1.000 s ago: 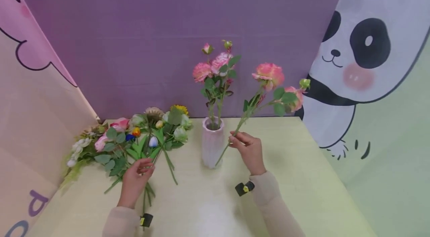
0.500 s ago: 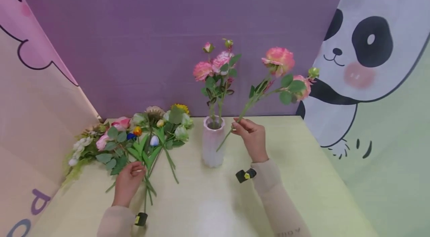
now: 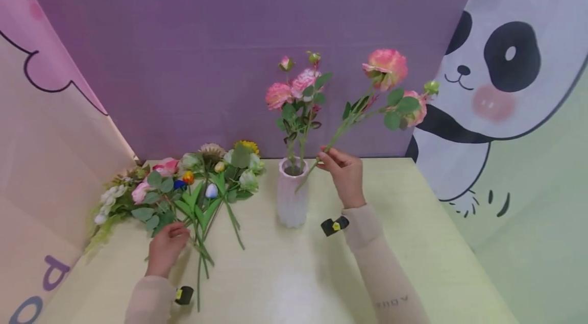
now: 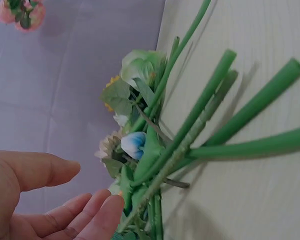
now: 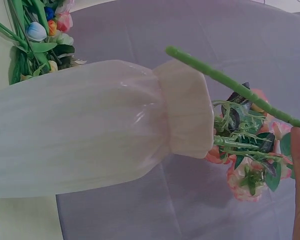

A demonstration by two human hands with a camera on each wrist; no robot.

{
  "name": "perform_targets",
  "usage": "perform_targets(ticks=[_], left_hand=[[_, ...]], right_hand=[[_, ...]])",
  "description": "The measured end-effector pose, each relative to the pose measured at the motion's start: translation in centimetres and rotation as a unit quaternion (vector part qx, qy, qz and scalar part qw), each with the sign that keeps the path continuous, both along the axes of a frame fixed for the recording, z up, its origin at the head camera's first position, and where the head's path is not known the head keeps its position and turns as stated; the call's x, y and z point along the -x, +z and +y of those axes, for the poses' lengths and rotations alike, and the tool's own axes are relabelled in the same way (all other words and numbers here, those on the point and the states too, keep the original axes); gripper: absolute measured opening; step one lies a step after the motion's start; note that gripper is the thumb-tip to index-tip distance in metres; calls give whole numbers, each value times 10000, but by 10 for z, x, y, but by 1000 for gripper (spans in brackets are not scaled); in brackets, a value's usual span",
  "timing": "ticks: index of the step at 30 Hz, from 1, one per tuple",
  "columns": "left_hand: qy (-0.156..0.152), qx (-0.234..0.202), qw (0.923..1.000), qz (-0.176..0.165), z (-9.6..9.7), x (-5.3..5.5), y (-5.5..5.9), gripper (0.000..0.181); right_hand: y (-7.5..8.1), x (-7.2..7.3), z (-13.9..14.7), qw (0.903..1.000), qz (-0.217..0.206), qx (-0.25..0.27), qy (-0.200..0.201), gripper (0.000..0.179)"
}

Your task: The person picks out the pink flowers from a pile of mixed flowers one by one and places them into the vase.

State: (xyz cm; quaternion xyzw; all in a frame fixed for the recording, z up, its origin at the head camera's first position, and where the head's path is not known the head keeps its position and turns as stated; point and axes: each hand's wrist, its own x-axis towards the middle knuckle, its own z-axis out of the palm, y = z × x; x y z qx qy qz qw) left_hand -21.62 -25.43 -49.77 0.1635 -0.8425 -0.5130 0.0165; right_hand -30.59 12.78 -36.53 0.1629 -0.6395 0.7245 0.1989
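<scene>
Caution: stem rotation
My right grip (image 3: 345,175) pinched a flower stem (image 3: 339,133) low; top-heavy blooms (image 3: 388,65) could have twisted it into the vase (image 3: 292,201). Left grip (image 3: 166,248) was spread.

Pale beige sleeves (image 3: 382,273) cover both forearms. Beside the right cuff (image 3: 362,227) sits a yellow-marked black block (image 3: 327,227); well left of that cuff, a matching block (image 3: 186,295). Below the cuff is apparent lettering (image 3: 392,302), blurred.
</scene>
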Motion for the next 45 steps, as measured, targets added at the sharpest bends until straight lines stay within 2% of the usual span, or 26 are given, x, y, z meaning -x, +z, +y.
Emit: perform_targets(ticks=[10, 17, 25, 32, 38, 41, 45], left_hand=[[-29, 88, 10000, 9, -7, 1, -5, 46], [7, -377, 9993, 8, -5, 3, -9, 47], [124, -553, 9984, -82, -5, 4, -12, 49], [124, -226, 9994, -246, -4, 2, -16, 51], [55, -237, 9995, -213, -5, 3, -17, 50], [93, -445, 9986, -253, -7, 5, -20, 49], [168, -1039, 9938, -355, -8, 7, -23, 50]], right_hand=[[7, 6, 0, 10000, -36, 48, 21, 28], [12, 10, -2, 10000, 26, 16, 68, 28], [15, 15, -3, 9999, 122, -17, 118, 29], [16, 20, -2, 9997, 157, -97, 133, 28], [20, 21, -3, 9998, 167, 12, 138, 29], [19, 23, -4, 9998, 140, 73, 139, 30], [15, 27, -3, 9997, 126, 221, 71, 26]])
